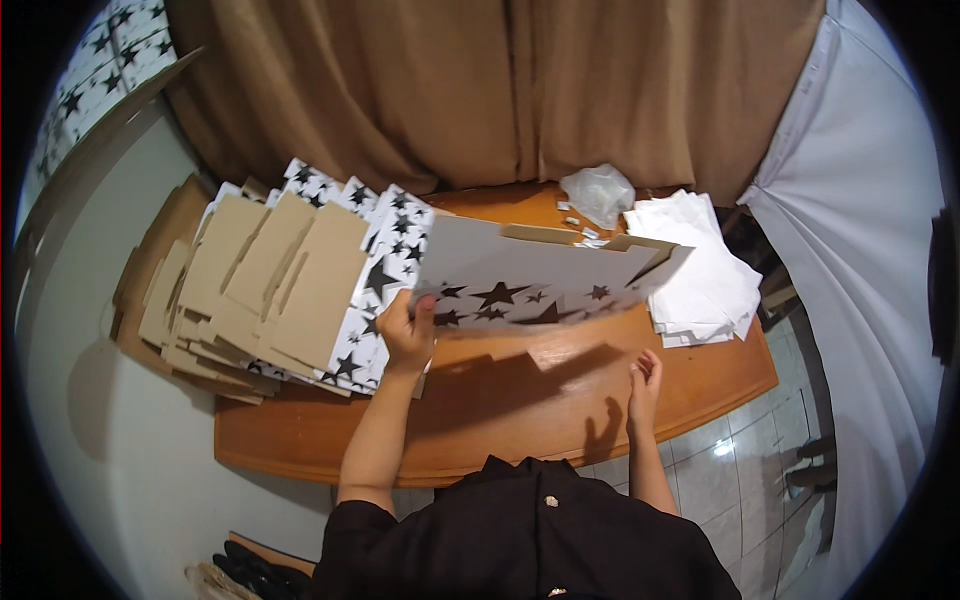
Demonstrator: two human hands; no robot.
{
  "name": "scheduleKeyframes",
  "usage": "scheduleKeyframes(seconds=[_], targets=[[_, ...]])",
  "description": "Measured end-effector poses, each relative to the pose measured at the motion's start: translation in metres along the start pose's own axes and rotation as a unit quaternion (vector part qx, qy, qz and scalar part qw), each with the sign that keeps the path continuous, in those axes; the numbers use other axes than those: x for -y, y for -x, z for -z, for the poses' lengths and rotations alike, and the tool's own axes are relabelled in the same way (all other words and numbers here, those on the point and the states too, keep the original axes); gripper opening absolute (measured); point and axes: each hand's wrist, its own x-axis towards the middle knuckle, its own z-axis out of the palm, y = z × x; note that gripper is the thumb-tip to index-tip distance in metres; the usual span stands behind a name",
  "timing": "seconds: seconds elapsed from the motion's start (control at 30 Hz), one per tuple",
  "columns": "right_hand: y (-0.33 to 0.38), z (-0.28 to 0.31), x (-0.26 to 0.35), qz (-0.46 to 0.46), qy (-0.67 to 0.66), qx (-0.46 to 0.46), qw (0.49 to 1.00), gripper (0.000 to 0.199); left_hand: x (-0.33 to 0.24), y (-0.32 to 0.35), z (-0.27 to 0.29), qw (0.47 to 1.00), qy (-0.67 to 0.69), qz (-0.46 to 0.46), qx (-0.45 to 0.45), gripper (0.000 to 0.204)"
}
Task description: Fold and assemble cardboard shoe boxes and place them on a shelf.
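My left hand point(407, 335) grips the left end of a white cardboard box point(535, 268) printed with black stars. The box is raised above the wooden table point(500, 400) and casts a shadow on it. Brown flaps stick out along its far edge, and its right end is slightly blurred. My right hand point(645, 385) is off the box, over the table's front edge, with its fingers loosely curled and nothing in them. Just left of my left hand lies a leaning pile of flattened star-printed cardboard boxes point(265, 265), several showing their brown inner side.
A stack of white paper sheets point(700, 270) lies at the table's right end. Behind the held box are a crumpled clear plastic bag point(598, 195) and some small pale pieces. A brown curtain point(450, 90) hangs behind the table; pale fabric point(860, 250) hangs at the right.
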Motion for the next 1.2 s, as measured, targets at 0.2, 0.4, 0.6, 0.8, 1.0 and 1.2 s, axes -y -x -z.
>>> scheduleKeyframes(seconds=[0.2, 0.4, 0.6, 0.8, 1.0, 1.2], targets=[[-0.019, 0.051, 0.014, 0.064, -0.069, -0.144, 0.985, 0.054, -0.008, 0.037, -0.029, 0.974, 0.149, 0.17, -0.004, 0.046], [-0.013, 0.061, 0.039, 0.05, -0.122, -0.085, 0.988, 0.06, 0.009, 0.079, -0.018, 0.949, 0.175, 0.257, 0.042, 0.044], [-0.008, 0.034, 0.022, 0.072, -0.284, -0.018, 0.956, 0.049, 0.023, 0.104, -0.007, 0.874, 0.334, 0.349, -0.057, 0.067], [0.007, -0.004, 0.028, 0.04, -0.343, 0.111, 0.932, 0.045, 0.015, 0.078, -0.015, 0.817, 0.47, 0.334, -0.011, 0.08], [0.012, -0.006, 0.027, 0.025, -0.297, 0.127, 0.946, 0.051, 0.03, 0.069, 0.011, 0.737, 0.303, 0.586, 0.149, 0.056], [0.025, -0.01, 0.033, 0.049, -0.302, 0.14, 0.942, 0.051, 0.062, 0.1, 0.014, 0.642, 0.436, 0.608, 0.17, 0.062]])
